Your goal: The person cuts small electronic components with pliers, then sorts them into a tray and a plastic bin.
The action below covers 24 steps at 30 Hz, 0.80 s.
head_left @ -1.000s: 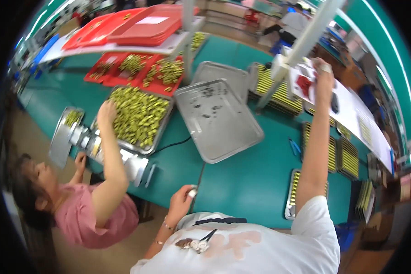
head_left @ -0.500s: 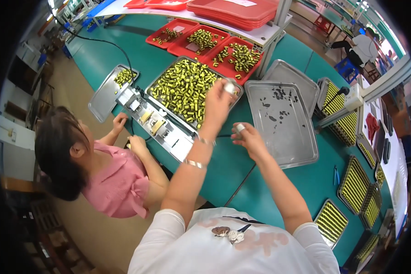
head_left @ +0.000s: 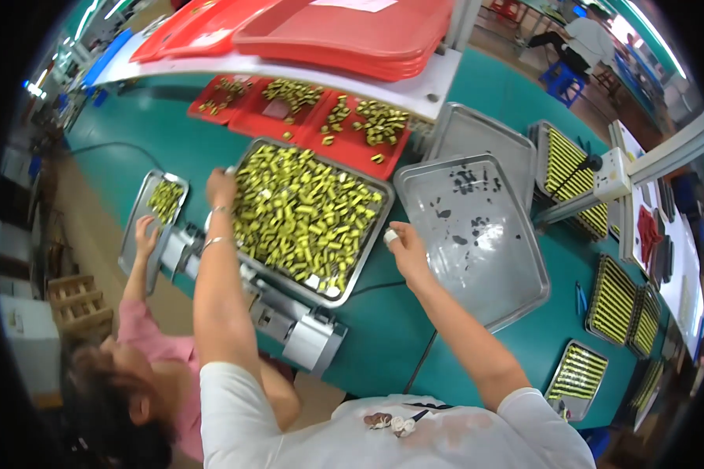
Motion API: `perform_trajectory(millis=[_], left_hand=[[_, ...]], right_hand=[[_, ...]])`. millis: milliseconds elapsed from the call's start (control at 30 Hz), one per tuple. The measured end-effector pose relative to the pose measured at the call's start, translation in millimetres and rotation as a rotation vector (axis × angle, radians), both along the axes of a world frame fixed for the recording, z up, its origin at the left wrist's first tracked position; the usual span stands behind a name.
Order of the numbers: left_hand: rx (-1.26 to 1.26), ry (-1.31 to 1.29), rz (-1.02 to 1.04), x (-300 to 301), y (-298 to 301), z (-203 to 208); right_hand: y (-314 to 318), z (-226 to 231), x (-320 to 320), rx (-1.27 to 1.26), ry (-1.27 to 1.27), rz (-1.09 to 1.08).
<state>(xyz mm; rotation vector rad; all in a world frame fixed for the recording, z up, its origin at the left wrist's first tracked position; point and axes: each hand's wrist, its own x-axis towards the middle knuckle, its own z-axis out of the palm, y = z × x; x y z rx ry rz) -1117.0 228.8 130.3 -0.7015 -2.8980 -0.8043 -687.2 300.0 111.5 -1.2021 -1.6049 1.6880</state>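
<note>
My left hand (head_left: 220, 187) is closed at the left rim of a metal tray (head_left: 374, 248) heaped with small yellow-and-black parts (head_left: 309, 211). A white cover shows on one of its fingertips. Whether it grips the rim or a part, I cannot tell. My right hand (head_left: 408, 252) hovers between this tray and a mostly bare metal tray (head_left: 489, 270) on the right. Its fingers are curled, one with a white cover, and what they may hold is hidden.
A silver bench machine (head_left: 313, 344) borders the tray's near side. At left, a co-worker's hand (head_left: 145, 236) is by a small metal tray (head_left: 130, 238). Red trays (head_left: 350, 144) of parts lie beyond, below a shelf (head_left: 418, 98). Trays of lined-up parts (head_left: 579, 371) stand at right.
The view has shifted. My left hand has swung from the parts tray's right corner to its left edge. My right hand's fingers have curled in. The co-worker's hand has moved toward the small tray.
</note>
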Motion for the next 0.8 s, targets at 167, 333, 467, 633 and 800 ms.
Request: perform_trajectory(millis=[167,333,467,633,800], left_hand=[[-0.031,0.101,-0.031,-51,-2,-49],[-0.11,-0.134,-0.146,-113,-33,-68],[0.087,-0.464,-0.203,-107,-27,-80],[-0.035,-0.223,-0.332,-113,-39,-66],[0.045,-0.248,-0.234,-108,-41,-75]], right_hand=[[37,-22,-14,-0.07,0.099,-0.138],[45,-25,-16,-0.01,0.059,-0.149],[25,-36,-22,-0.07,-0.136,0.215],[-11,-52,-51,-0.148,-0.151,0.259],[-16,-46,-59,-0.327,-0.052,0.176]])
